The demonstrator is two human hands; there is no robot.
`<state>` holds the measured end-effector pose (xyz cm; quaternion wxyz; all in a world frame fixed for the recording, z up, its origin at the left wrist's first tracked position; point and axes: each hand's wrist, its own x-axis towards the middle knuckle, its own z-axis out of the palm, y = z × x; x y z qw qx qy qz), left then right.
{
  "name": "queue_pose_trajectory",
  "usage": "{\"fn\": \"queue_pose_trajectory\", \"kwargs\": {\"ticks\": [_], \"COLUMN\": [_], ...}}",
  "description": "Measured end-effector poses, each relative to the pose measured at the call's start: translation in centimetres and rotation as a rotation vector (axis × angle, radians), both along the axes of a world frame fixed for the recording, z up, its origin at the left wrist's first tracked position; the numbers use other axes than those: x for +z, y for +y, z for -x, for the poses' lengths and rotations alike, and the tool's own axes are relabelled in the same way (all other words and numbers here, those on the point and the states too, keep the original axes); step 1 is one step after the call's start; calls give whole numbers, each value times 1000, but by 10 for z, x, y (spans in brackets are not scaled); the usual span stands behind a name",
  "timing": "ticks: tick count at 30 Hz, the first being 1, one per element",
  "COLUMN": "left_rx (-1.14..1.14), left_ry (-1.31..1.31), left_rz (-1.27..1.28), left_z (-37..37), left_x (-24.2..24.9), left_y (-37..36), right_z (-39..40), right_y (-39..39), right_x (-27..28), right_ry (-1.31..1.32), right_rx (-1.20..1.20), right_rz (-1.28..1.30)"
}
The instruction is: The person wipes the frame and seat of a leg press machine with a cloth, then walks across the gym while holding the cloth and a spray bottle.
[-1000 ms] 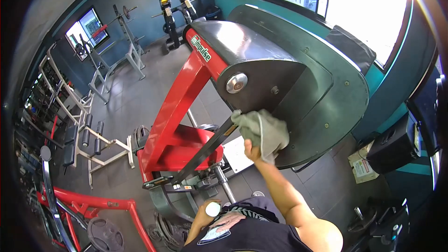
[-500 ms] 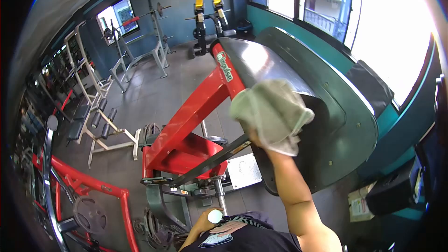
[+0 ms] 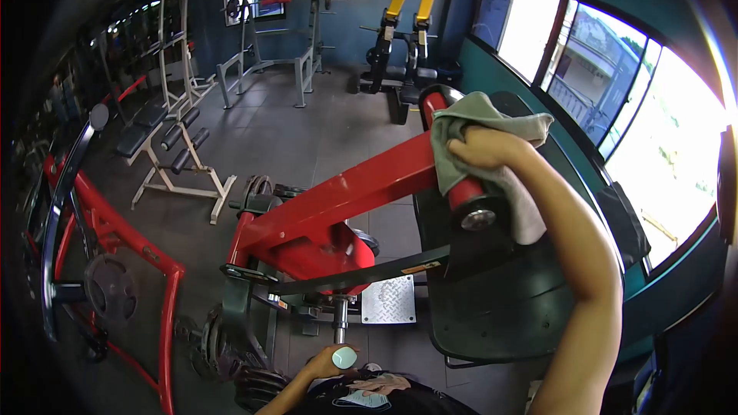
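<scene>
My right hand [image 3: 483, 147] presses a grey-green cloth [image 3: 503, 111] onto the red tube [image 3: 465, 194] at the top of the red machine arm [image 3: 338, 200]. The cloth drapes over both sides of the tube, with a long end hanging on the right. Low in the view, close to my body, my left hand [image 3: 326, 363] is wrapped round a bottle with a pale round top [image 3: 344, 357]. A metal bar [image 3: 340, 319] stands just above that hand.
A large dark pad [image 3: 500, 315] lies under my right arm. A diamond-plate footrest [image 3: 388, 300] is below the machine arm. On the left stand a red frame [image 3: 131, 234] with weight plates and a bench [image 3: 142, 129]. Windows [image 3: 600, 69] line the right wall.
My right hand and the cloth have moved from in front of the dark pad onto the end of the red tube. The view has turned. My left hand still holds the bottle low down.
</scene>
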<state>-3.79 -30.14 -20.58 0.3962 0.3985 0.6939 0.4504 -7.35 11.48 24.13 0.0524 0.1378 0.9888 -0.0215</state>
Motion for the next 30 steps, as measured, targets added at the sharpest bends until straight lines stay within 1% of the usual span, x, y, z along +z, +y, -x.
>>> {"fn": "queue_pose_trajectory", "kwargs": {"ticks": [2,3,5,6,7,8,10,13,14,16,19,22,23,26,28,30], "left_rx": [73,116,193,230,282,306,343,329,310,255,204,127,81,-37,-52,-48], "left_ry": [38,58,75,80,21,57,138,234,151,-12,116,17,51,-15,-11,11], "left_rz": [-32,-44,-23,-6,-25,-26,-27,-26,-19,-1,-35,-98,-93,-132,-120,-113], "left_z": [-5,-4,-10,-15,-20,-24,-31,-31,-27,-16,-4,11,16,30,36,47], "left_x": [-16,-22,-11,-7,-21,-16,0,-4,-3,2,-12,-30,-18,-24,-11,-3], "left_y": [-8,-11,-21,-26,-33,-38,-48,-55,-57,-60,-65,-62,-60,-58,-59,-65], "right_z": [38,53,81,92,102,112,125,128,126,110,86,44,29,-27,-63,-100], "right_y": [32,44,65,73,78,91,106,104,103,97,79,61,50,-7,-9,-21], "right_x": [-5,-12,-24,-21,-19,-24,-29,-25,-25,-24,-20,-25,-24,-7,-17,-39], "right_ry": [-32,47,202,193,184,245,319,352,356,325,277,269,286,270,346,658], "right_rx": [-6,-22,-50,-50,-71,-73,-92,-133,-144,-149,-141,-191,-210,-290,-209,-168], "right_rz": [-9,-16,-16,3,13,-1,-10,8,28,57,87,123,174,207,351,368]}}
